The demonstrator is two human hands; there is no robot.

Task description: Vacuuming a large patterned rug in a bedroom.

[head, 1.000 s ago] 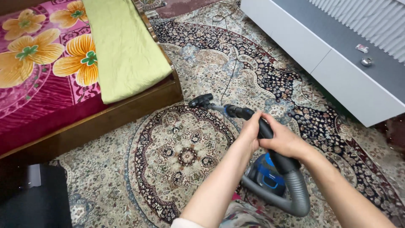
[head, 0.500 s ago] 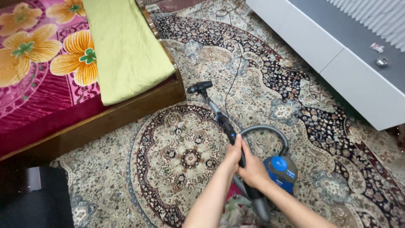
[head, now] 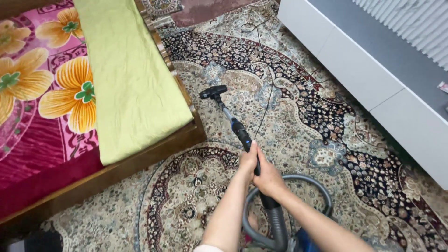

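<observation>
Head view: a bedroom floor covered by an ornate patterned carpet [head: 322,116] in cream, dark blue and maroon, with a wooden-framed bed [head: 154,151] on the left under a pink floral blanket [head: 37,93] and a pale green sheet [head: 130,84], and a white low cabinet [head: 364,70] on the right. Both hands grip the black vacuum wand [head: 238,130]: the left hand [head: 248,161] wraps it higher up, the right hand [head: 269,179] closes just below. The black floor nozzle [head: 213,91] sits on the carpet beside the bed frame. A grey ribbed hose [head: 280,224] loops near the bottom edge. My read: vacuuming is mid-pass; no dirt shows, so what is done is unclear.
</observation>
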